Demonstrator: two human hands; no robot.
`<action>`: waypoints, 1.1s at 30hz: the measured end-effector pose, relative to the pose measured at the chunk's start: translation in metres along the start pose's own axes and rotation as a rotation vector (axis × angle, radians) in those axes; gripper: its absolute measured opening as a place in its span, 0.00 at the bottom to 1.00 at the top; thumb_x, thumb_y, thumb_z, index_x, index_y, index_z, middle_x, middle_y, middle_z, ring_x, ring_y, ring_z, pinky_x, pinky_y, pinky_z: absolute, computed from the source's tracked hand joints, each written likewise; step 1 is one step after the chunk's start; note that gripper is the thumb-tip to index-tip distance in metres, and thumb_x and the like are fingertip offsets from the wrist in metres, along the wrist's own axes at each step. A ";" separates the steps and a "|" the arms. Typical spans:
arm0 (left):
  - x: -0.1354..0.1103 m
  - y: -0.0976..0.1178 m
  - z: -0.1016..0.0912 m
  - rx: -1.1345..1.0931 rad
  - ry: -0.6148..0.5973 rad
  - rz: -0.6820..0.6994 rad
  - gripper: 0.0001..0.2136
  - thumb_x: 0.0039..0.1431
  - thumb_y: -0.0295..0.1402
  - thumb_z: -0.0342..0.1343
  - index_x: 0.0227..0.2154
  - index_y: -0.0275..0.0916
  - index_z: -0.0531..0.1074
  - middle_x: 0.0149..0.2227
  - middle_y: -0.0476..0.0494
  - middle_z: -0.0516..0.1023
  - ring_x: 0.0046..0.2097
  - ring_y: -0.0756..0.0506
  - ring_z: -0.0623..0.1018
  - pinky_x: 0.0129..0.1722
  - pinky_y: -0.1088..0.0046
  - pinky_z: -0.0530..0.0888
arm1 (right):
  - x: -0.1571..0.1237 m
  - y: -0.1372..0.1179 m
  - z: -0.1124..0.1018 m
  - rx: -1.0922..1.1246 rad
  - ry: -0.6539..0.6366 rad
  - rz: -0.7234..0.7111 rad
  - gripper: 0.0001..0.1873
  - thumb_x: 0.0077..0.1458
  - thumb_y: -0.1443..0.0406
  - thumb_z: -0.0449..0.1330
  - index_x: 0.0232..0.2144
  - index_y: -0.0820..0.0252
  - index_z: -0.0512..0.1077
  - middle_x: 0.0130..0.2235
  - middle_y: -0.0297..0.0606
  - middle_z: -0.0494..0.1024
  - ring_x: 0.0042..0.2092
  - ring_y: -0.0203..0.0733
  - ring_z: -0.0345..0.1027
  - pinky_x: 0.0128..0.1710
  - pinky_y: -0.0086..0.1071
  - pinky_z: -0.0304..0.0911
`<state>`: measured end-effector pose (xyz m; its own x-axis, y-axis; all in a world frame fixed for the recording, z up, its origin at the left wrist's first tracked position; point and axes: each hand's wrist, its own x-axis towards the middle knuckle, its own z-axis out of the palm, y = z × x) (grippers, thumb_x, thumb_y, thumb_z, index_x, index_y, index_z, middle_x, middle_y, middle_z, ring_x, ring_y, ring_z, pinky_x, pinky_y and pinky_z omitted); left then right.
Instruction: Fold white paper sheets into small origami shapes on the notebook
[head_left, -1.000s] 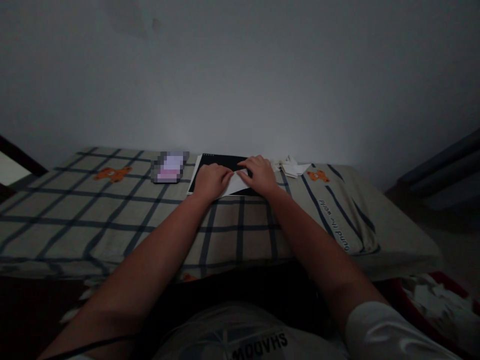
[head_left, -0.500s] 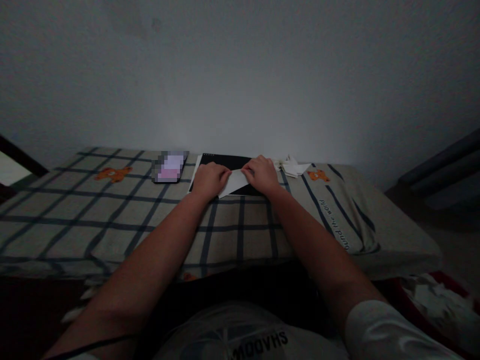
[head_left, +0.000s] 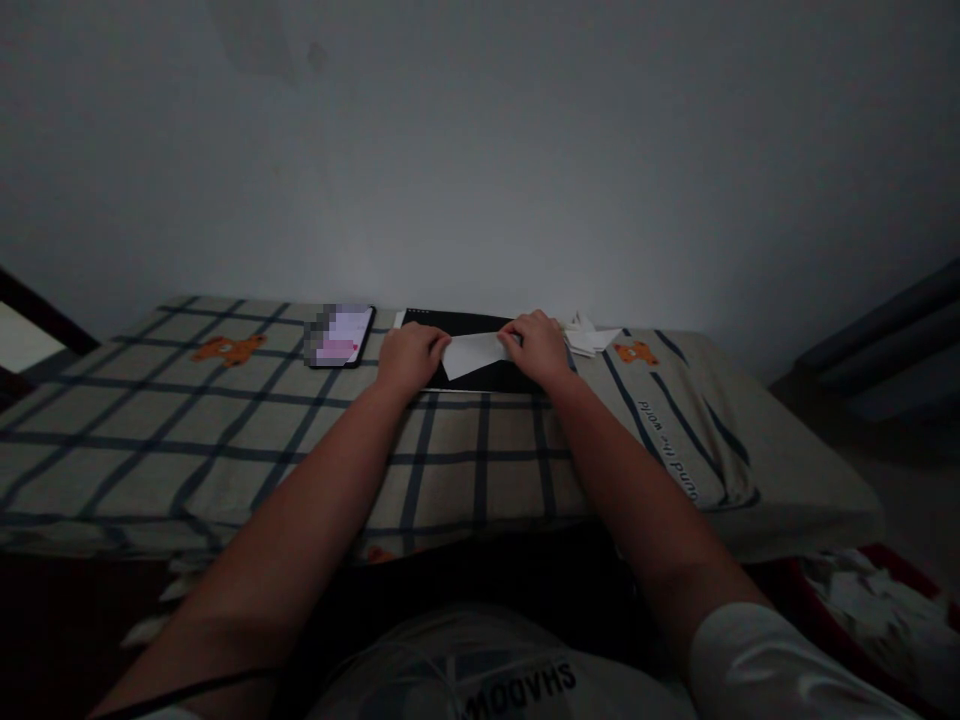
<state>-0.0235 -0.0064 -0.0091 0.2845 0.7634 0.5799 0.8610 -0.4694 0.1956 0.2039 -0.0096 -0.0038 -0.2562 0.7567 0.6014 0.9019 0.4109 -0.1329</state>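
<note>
A folded white paper (head_left: 474, 352) is lifted a little above a black pad (head_left: 480, 375) at the far side of the checked cloth. My left hand (head_left: 409, 358) pinches its left end with curled fingers. Over at the paper's right end, my right hand (head_left: 538, 346) grips it the same way. The paper is a pointed, tapering shape stretched between the two hands. The light is dim, so the fingertips are hard to make out.
A phone (head_left: 341, 335) with a lit screen lies left of the pad. A small heap of folded white papers (head_left: 592, 335) lies to the right by the wall. The checked cloth (head_left: 225, 430) has orange bear prints. Crumpled papers (head_left: 877, 600) fill a red container at lower right.
The paper was pressed flat on the black pad; both hands have now raised it and drawn it out sideways, the right hand shifting right.
</note>
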 end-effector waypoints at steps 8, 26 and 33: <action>0.001 -0.006 0.003 -0.119 -0.013 -0.056 0.12 0.58 0.38 0.49 0.34 0.41 0.77 0.36 0.41 0.78 0.39 0.42 0.73 0.40 0.65 0.67 | 0.000 0.002 0.000 0.005 0.007 0.037 0.12 0.58 0.60 0.53 0.31 0.57 0.75 0.35 0.41 0.75 0.42 0.47 0.61 0.38 0.39 0.50; 0.000 -0.013 0.001 -0.157 0.133 -0.236 0.14 0.60 0.37 0.46 0.33 0.37 0.75 0.34 0.40 0.77 0.39 0.43 0.73 0.38 0.69 0.65 | 0.003 0.019 0.011 0.343 0.192 0.284 0.12 0.54 0.60 0.55 0.30 0.62 0.75 0.33 0.42 0.77 0.38 0.44 0.66 0.40 0.37 0.57; 0.002 0.000 0.004 -0.534 0.045 -0.303 0.17 0.56 0.45 0.50 0.30 0.36 0.76 0.29 0.44 0.77 0.31 0.47 0.73 0.31 0.73 0.64 | 0.003 0.007 0.024 0.991 0.130 0.551 0.13 0.47 0.58 0.59 0.31 0.62 0.74 0.32 0.38 0.77 0.33 0.38 0.67 0.35 0.32 0.61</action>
<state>-0.0214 -0.0031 -0.0111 0.0324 0.8835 0.4673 0.5673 -0.4012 0.7192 0.2008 0.0082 -0.0218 0.1795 0.9239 0.3378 0.1941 0.3034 -0.9329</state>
